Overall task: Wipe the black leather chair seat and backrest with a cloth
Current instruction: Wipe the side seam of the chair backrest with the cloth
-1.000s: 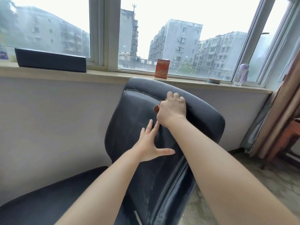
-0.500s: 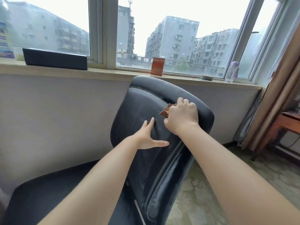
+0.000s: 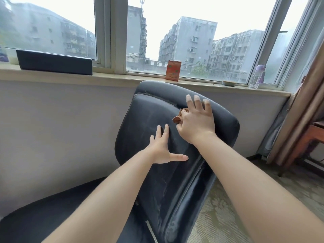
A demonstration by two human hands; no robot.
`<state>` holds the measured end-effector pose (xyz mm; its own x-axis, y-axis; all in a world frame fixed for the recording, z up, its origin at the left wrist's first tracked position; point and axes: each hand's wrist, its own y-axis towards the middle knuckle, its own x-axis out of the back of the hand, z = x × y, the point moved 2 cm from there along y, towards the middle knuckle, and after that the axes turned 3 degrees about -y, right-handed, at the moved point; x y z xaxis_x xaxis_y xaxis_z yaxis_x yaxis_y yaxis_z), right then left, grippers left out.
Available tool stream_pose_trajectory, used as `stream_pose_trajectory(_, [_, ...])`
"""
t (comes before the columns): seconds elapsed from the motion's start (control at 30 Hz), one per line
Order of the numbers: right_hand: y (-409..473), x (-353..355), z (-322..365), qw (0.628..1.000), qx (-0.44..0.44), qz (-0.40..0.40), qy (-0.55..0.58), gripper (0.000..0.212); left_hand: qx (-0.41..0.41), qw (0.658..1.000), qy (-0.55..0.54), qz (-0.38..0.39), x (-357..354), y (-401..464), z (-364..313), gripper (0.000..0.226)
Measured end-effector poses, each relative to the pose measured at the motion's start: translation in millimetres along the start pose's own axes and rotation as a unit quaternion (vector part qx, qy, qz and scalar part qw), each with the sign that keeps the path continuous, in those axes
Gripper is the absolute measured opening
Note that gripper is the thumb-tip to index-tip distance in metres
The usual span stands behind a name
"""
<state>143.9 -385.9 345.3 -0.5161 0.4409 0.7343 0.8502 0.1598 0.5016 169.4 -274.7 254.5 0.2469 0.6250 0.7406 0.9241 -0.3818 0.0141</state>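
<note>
Right hand [image 3: 196, 120]: fingers spread flat, pressing brown cloth [image 3: 179, 116] onto backrest [image 3: 145, 123] near top edge. Cloth peeking out at hand's 9 o'clock. Left hand [image 3: 164, 148] at 7 o'clock from right: fingers splayed, thumb out, flat on backrest.

Left hand [image 3: 162, 148] blocks the backrest [image 3: 147, 120] middle; its upper-left lies open.
</note>
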Motion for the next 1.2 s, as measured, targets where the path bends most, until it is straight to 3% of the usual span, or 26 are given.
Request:
stream_pose_trajectory(0.2, [39.7, -13.7, 11.1, 1.000, 0.008, 0.003, 0.013, 0.054, -0.014, 0.999, -0.031, -0.010, -3.4, 17.2, 9.5, 0.136])
stream_pose_trajectory(0.43, [64.4, -16.5, 25.3, 0.999, 0.010, 0.023, 0.031, 0.054, -0.028, 0.996, -0.067, -0.060, 15.5, 28.8, 26.4, 0.124])
stream_pose_trajectory(0.7, [23.2, 8.5, 6.4, 1.000, 0.014, 0.021, 0.018, 0.056, 0.003, 0.999, -0.044, 0.008, 14.7, 5.2, 12.9, 0.123])
stream_pose_trajectory(1.0, [-33.4, 37.7, -10.9, 0.999, 0.017, 0.024, -0.012, 0.053, 0.023, 1.000, -0.012, 0.013, 8.7, -30.9, 0.4, 0.098])
stream_pose_trajectory(1.2, [-39.3, 31.8, -11.2, 0.999, 0.000, 0.041, 0.003, 0.057, -0.005, 0.999, -0.033, -0.037, 4.5, -30.5, -7.2, 0.061])
